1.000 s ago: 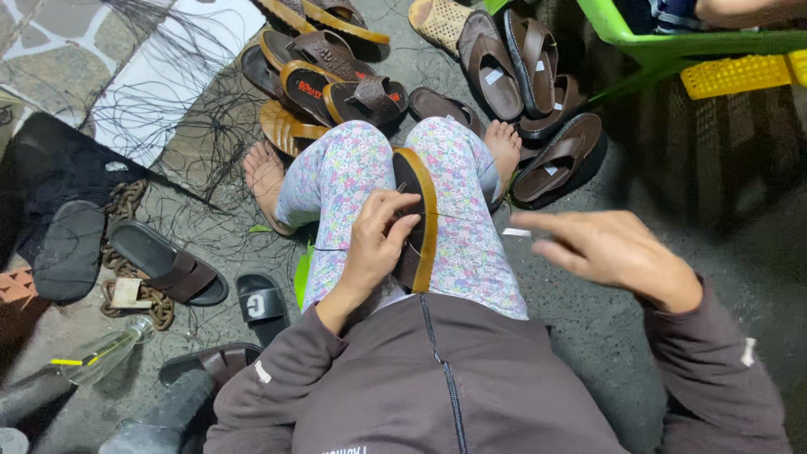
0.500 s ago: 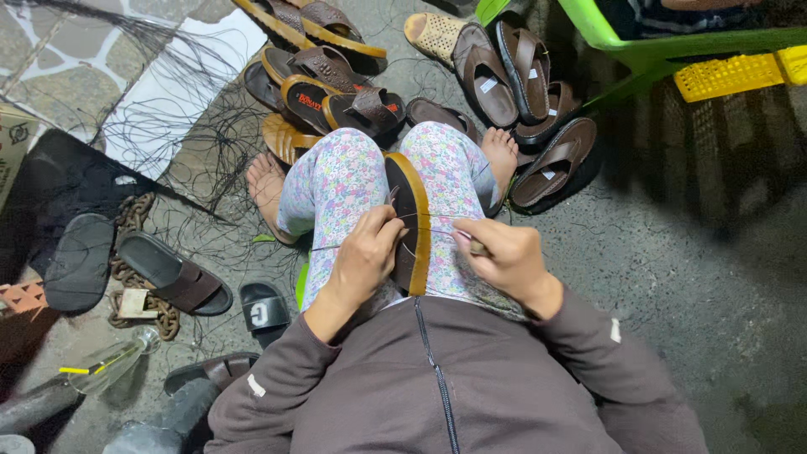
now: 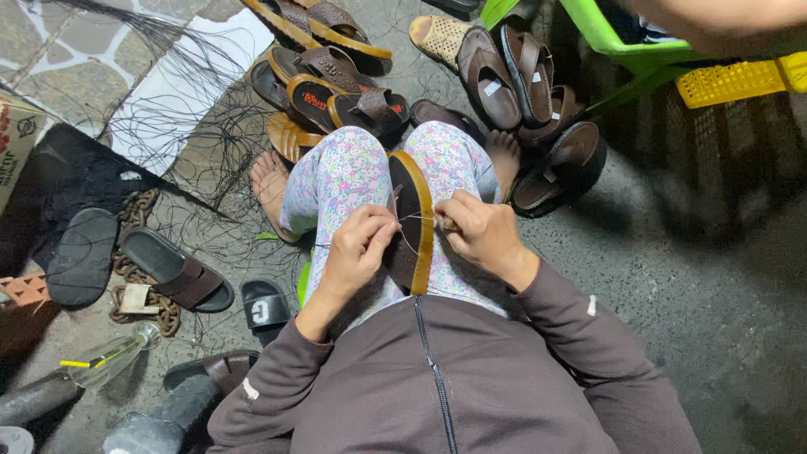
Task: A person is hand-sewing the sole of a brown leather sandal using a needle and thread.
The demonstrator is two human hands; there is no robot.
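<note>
A sandal sole [image 3: 414,220] with a black face and tan edge stands on its side between my knees, on my floral trousers. My left hand [image 3: 357,250] presses against the sole's left side, fingers pinched on a thin thread [image 3: 412,219]. My right hand [image 3: 477,232] is closed at the sole's right edge, pinching what looks like a needle at the same thread. The thread runs taut across the sole between the two hands.
A heap of brown sandals [image 3: 504,84] lies past my bare feet. Loose black thread [image 3: 193,134] spreads over the floor at left, beside a black sole [image 3: 81,255], a brown slide sandal [image 3: 175,271] and a chain [image 3: 143,303]. A green chair [image 3: 605,34] stands at upper right.
My right hand came in from out at the right to the sole's edge and closed on the thread. My left hand slid lower on the sole.
</note>
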